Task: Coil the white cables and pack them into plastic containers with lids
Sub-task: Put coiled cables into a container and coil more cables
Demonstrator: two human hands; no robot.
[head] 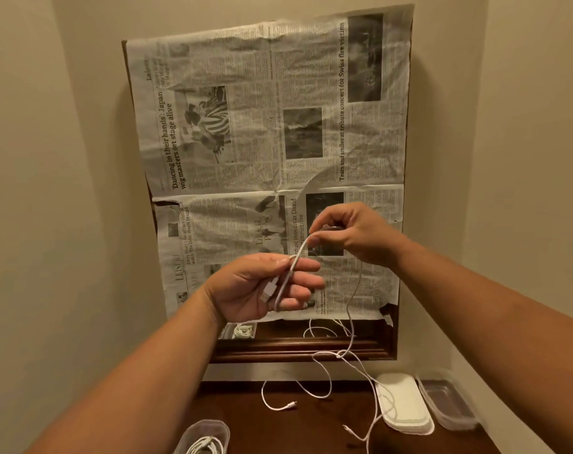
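Head view. My left hand [262, 286] pinched the white cable [298, 253] near its USB plug [269, 290], anchoring the start of a coil. My right hand [350, 234] pinched the strand higher up, apparently to draw the next loop. The slack hung to the wooden table [278, 430], tangled beside the stacked lids [404, 409] and an empty plastic container [449, 404]. Another container [203, 437] already held a coiled cable.

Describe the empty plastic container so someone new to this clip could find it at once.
Start at the dark wooden table below the newspaper-covered panel. At its far right, beside the stack of white oblong lids, sits a clear rectangular plastic container. Unlike the clear tub at the bottom edge, holding a coiled white cable, it has nothing inside.
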